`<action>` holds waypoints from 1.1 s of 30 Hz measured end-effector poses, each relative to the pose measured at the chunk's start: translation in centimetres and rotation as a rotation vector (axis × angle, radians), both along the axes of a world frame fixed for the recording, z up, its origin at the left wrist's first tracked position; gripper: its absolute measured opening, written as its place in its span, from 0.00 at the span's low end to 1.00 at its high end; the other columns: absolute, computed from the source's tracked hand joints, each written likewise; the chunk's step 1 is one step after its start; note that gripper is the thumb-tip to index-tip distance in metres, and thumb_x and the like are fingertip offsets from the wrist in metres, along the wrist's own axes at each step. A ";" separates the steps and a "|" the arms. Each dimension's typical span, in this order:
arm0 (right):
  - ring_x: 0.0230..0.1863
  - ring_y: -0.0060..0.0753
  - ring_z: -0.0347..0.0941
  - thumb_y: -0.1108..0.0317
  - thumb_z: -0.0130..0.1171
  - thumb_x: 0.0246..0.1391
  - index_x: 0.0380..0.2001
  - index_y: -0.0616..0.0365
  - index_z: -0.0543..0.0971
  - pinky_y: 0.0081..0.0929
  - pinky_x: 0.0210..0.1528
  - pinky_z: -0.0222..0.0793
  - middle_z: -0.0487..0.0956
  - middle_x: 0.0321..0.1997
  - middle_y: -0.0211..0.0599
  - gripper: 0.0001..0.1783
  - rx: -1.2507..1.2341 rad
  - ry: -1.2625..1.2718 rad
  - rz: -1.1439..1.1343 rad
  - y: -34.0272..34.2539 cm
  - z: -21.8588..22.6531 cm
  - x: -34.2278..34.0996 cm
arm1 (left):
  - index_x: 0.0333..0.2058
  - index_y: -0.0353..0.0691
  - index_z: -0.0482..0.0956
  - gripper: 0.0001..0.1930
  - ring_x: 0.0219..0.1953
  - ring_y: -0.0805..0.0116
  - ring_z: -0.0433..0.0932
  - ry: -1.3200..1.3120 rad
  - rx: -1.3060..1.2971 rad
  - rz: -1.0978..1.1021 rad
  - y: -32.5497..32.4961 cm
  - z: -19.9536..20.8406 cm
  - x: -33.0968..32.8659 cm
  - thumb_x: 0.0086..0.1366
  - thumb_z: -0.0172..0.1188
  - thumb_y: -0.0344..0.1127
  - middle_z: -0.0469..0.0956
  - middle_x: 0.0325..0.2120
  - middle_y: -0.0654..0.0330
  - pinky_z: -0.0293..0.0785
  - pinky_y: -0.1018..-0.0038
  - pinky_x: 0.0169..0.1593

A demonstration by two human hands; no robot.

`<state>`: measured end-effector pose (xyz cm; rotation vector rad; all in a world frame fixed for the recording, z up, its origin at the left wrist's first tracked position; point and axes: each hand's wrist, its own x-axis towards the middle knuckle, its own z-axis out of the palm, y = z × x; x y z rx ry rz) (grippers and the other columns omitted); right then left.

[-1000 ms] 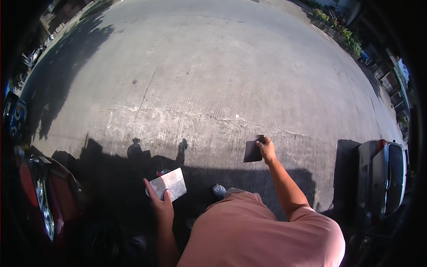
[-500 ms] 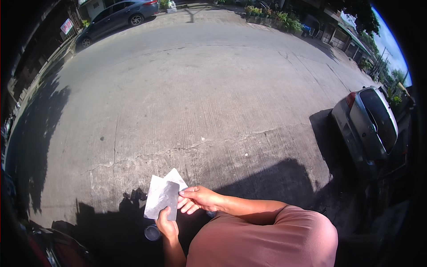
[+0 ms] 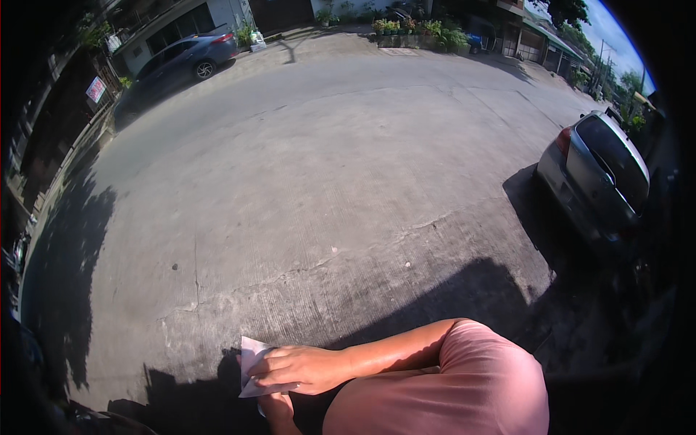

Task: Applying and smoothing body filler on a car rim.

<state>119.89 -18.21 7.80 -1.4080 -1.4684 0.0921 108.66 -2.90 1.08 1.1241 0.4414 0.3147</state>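
Observation:
A pale sheet point(image 3: 250, 355), thin and flat like paper or card, is at the lower middle of the view. My left hand point(image 3: 278, 410) holds it from below, its fingers mostly hidden behind the sheet and under my other hand. Across the top of the sheet lies my right hand point(image 3: 310, 368), palm down with its fingers stretched out to the left. The dark grey rectangular piece is out of sight, and I cannot tell whether it is under my right hand.
Sunlit concrete pavement point(image 3: 312, 174) with a long crack spreads ahead. A silver car point(image 3: 598, 174) is parked at the right, a dark blue car point(image 3: 185, 61) at the far left. Potted plants point(image 3: 413, 27) line the far side. Shadow covers the near ground.
My right hand has moved from the sheets' right edge to lie over them, covering the grey piece. Hands and sheet sit lower in view, and the view has tilted up.

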 end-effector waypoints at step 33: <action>0.53 0.53 0.74 0.80 0.46 0.57 0.53 0.64 0.72 0.41 0.54 0.71 0.75 0.53 0.54 0.20 -0.099 -0.106 0.374 10.5 -2.8 -4.8 | 0.71 0.48 0.48 0.46 0.34 0.65 0.76 0.172 0.493 0.559 -1.4 -0.7 -7.6 0.52 0.48 0.16 0.78 0.40 0.48 0.72 0.69 0.37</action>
